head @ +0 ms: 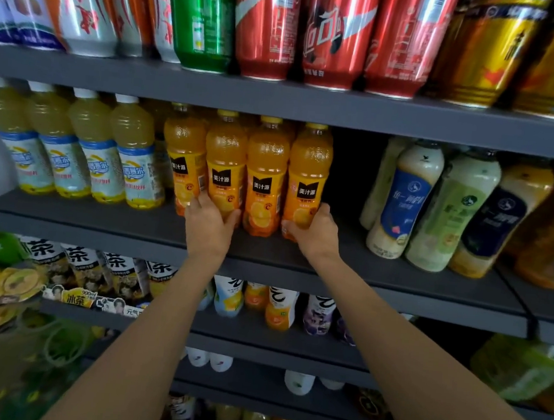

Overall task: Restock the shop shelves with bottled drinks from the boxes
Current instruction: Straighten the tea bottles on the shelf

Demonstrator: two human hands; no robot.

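Note:
Several orange juice bottles with yellow caps stand in a row on the dark middle shelf (109,223). My left hand (209,224) grips the base of the second orange bottle (224,169) from the left. My right hand (316,234) grips the base of the rightmost orange bottle (308,179). Between them stands a third orange bottle (265,179), untouched. Both held bottles are upright on the shelf. A dark gap (351,176) lies right of the rightmost bottle.
Pale yellow drink bottles (107,156) fill the shelf's left part; milk tea bottles (435,205) lean at the right. Cans (270,27) line the shelf above. Tea cartons (85,267) and small bottles (281,309) sit on the lower shelves.

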